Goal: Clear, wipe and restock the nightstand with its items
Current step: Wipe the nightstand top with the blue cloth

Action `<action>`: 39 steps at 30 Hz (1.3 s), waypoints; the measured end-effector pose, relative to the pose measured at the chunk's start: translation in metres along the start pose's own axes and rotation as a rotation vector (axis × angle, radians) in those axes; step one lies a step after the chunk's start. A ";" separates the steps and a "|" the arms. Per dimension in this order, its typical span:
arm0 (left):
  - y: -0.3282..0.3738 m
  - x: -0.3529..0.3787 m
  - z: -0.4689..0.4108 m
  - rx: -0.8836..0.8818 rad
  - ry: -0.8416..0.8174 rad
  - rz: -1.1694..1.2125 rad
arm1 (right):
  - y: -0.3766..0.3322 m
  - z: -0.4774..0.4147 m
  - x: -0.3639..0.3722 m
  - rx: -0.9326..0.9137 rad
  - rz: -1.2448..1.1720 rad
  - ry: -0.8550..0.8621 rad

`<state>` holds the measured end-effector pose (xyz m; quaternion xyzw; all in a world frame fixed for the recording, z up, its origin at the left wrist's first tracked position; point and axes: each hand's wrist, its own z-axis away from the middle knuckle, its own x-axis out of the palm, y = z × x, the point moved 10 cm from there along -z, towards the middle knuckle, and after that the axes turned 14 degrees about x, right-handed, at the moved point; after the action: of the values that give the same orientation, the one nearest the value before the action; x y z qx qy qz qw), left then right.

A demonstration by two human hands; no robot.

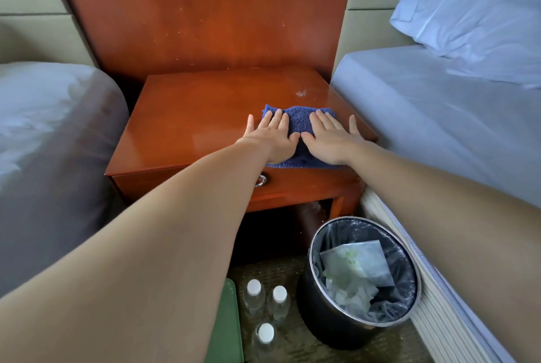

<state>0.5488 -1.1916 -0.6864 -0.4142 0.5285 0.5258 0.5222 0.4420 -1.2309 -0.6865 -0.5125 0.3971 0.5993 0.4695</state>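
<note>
Both my left hand [270,137] and right hand [330,138] press spread flat on the folded blue terry cloth [298,122], pinning it to wipe the glossy reddish wooden bench [181,122].

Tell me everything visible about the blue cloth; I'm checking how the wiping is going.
The cloth is dark blue terry, folded into a thick pad, lying flat on the nightstand top near its front right. The left hand and right hand press on it side by side, palms down, fingers spread, covering most of it. Its far edge and the strip between the hands show. Its near edge reaches the nightstand's front edge.
</note>
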 end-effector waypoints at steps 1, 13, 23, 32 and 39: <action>0.000 0.000 -0.005 0.004 -0.002 -0.001 | 0.001 -0.005 -0.001 0.007 -0.001 0.000; -0.040 -0.016 -0.096 0.037 -0.008 -0.018 | -0.004 -0.100 -0.018 0.035 -0.014 0.020; -0.093 -0.034 -0.195 0.041 0.013 -0.031 | -0.020 -0.211 -0.036 0.072 -0.044 0.029; -0.128 -0.044 -0.264 0.035 0.037 -0.024 | -0.028 -0.287 -0.047 0.087 -0.061 0.032; -0.141 -0.049 -0.287 0.002 0.042 -0.028 | -0.033 -0.316 -0.052 0.062 -0.108 0.023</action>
<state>0.6596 -1.4958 -0.6841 -0.4319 0.5343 0.5089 0.5187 0.5526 -1.5337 -0.6856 -0.5256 0.3925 0.5544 0.5122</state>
